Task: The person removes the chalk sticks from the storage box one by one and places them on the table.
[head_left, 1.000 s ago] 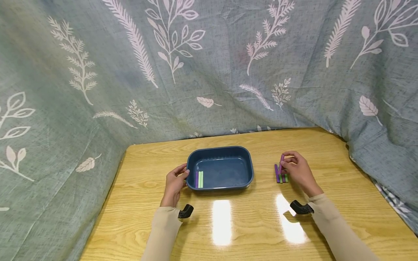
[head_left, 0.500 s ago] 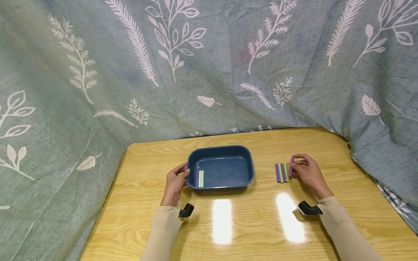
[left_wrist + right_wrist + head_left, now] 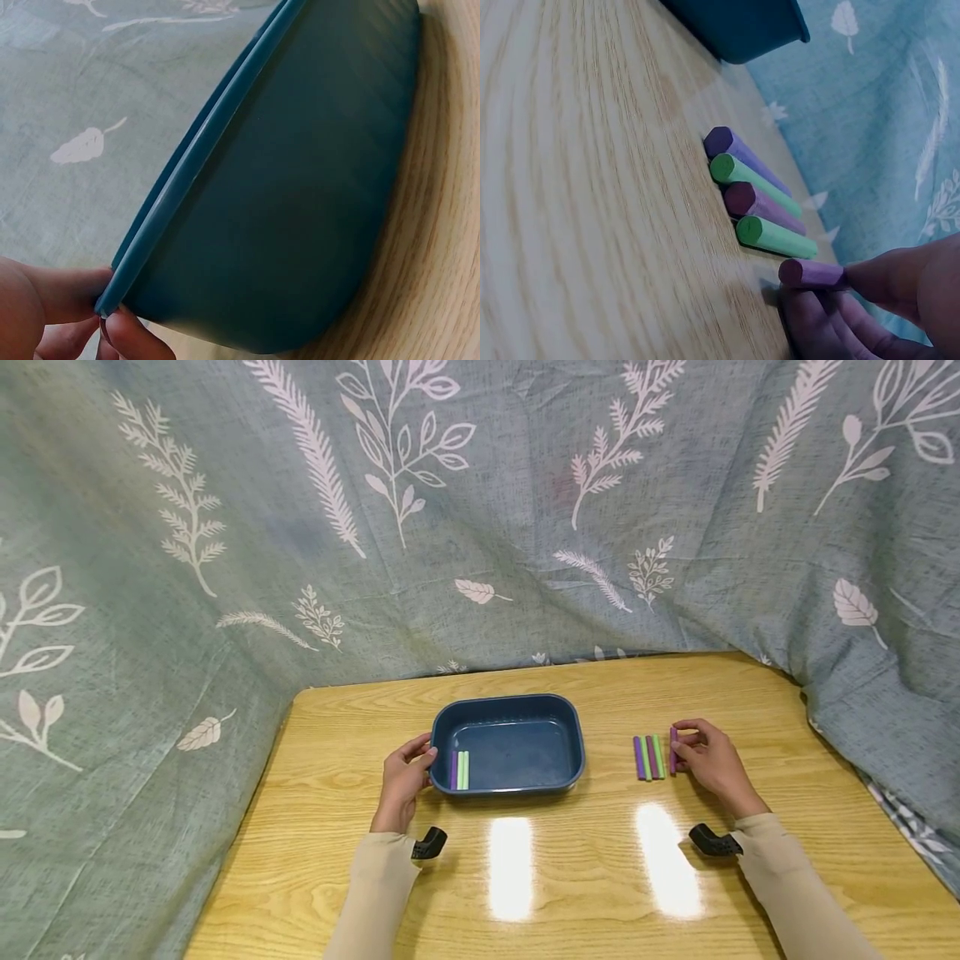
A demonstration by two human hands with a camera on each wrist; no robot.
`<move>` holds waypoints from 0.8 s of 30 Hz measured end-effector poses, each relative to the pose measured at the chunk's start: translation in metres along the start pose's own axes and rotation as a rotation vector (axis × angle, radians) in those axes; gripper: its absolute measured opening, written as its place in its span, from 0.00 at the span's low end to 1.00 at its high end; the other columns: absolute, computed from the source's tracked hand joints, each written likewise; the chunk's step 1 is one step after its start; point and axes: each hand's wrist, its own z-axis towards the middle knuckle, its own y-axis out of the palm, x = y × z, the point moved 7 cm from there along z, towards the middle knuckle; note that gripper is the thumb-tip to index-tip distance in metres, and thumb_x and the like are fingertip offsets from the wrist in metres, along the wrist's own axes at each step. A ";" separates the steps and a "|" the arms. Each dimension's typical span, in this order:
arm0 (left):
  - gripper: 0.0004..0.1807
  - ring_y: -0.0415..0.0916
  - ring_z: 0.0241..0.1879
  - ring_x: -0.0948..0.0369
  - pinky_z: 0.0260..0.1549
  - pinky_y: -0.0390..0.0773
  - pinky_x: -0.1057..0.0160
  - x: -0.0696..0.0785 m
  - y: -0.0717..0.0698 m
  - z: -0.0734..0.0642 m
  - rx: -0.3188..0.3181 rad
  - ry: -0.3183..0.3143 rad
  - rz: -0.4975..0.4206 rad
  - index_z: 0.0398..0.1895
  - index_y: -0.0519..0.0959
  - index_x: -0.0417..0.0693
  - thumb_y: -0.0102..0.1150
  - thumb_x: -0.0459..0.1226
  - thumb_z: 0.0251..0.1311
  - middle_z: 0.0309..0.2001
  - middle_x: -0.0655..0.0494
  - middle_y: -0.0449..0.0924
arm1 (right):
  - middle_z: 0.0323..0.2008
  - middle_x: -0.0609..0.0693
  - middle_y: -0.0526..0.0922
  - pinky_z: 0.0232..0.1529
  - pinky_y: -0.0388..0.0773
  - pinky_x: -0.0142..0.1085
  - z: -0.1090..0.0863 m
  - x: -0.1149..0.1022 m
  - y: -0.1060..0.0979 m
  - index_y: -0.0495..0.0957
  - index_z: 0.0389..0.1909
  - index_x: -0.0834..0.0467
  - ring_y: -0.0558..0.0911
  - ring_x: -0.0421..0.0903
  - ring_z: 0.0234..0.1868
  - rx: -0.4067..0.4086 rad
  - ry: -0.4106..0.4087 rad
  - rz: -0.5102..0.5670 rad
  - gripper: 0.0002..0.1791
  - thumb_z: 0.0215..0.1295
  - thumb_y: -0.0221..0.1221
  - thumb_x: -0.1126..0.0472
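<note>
My left hand point(image 3: 402, 781) grips the left rim of a dark blue plastic tray point(image 3: 525, 758), thumb above and fingers beneath. Inside, against the tray's left wall, lie a purple chalk stick point(image 3: 453, 771) and two pale green chalk sticks point(image 3: 463, 771). To the right of the tray, my right hand point(image 3: 711, 764) pinches a purple chalk stick point(image 3: 810, 274) between thumb and fingers, low over the table. Left of it lies a row of side-by-side chalk sticks: violet point(image 3: 739, 154), green point(image 3: 750, 180), plum point(image 3: 761, 206) and green point(image 3: 776, 236). A small gap parts the held stick from the row.
The wooden table point(image 3: 360, 893) carries the tray and chalk. A grey-green leaf-print cloth point(image 3: 480, 527) hangs behind the table and along both sides. Black wrist camera mounts point(image 3: 429, 843) stick out from both sleeves. Two bright reflections lie on the table's front part.
My right hand has moved right with the purple chalk stick, away from above the row, and lowered it beside the row. The row sticks now lie evenly. My left hand keeps holding the tray.
</note>
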 end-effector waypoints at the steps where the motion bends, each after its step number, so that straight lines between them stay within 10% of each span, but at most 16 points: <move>1: 0.19 0.72 0.25 0.64 0.23 0.74 0.70 0.000 0.000 0.000 -0.002 -0.004 0.000 0.66 0.81 0.39 0.60 0.29 0.75 0.51 0.47 0.74 | 0.50 0.73 0.79 0.34 0.85 0.33 0.000 0.000 0.000 0.68 0.68 0.74 0.85 0.45 0.37 0.002 -0.009 -0.018 0.21 0.81 0.54 0.69; 24: 0.19 0.73 0.26 0.64 0.23 0.75 0.71 0.000 -0.002 -0.001 0.005 -0.002 -0.013 0.66 0.80 0.39 0.60 0.30 0.74 0.53 0.45 0.75 | 0.47 0.71 0.79 0.34 0.86 0.35 0.000 -0.011 0.005 0.71 0.66 0.75 0.87 0.57 0.40 0.006 -0.043 -0.081 0.20 0.78 0.55 0.71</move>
